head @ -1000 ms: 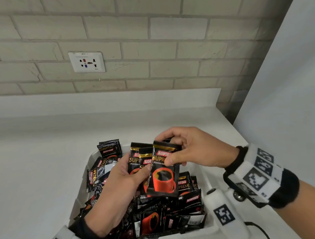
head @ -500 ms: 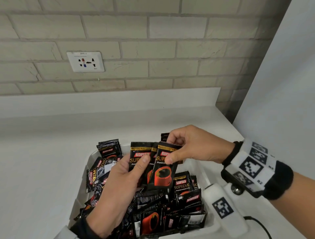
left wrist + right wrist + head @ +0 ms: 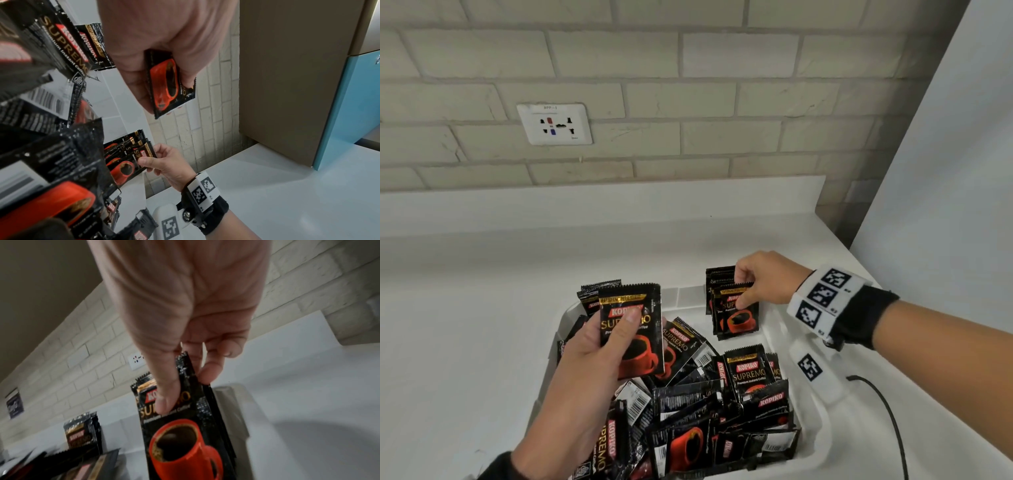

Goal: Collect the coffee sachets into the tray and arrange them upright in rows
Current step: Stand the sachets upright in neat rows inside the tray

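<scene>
A white tray (image 3: 688, 296) on the counter holds a heap of black Kopiko coffee sachets (image 3: 709, 404) with red cups printed on them. My left hand (image 3: 599, 346) holds one sachet (image 3: 631, 329) upright above the tray's left side, thumb across its front; the left wrist view shows that sachet (image 3: 170, 84) in the fingers. My right hand (image 3: 760, 284) pinches the top of a sachet (image 3: 736, 315) that stands upright at the tray's far right corner, in front of a few other standing sachets (image 3: 717, 274). The right wrist view shows that pinched sachet (image 3: 180, 426).
A brick wall with a white socket (image 3: 554, 123) rises behind the counter. A pale cabinet panel (image 3: 945, 154) bounds the right side. A white marked device (image 3: 813, 371) with a black cable (image 3: 887, 411) lies right of the tray. Bare white counter (image 3: 465, 325) spreads to the left.
My right hand took one sachet from the fan in my left hand and carried it right and back to the tray's far right corner. My left hand shifted left with one sachet.
</scene>
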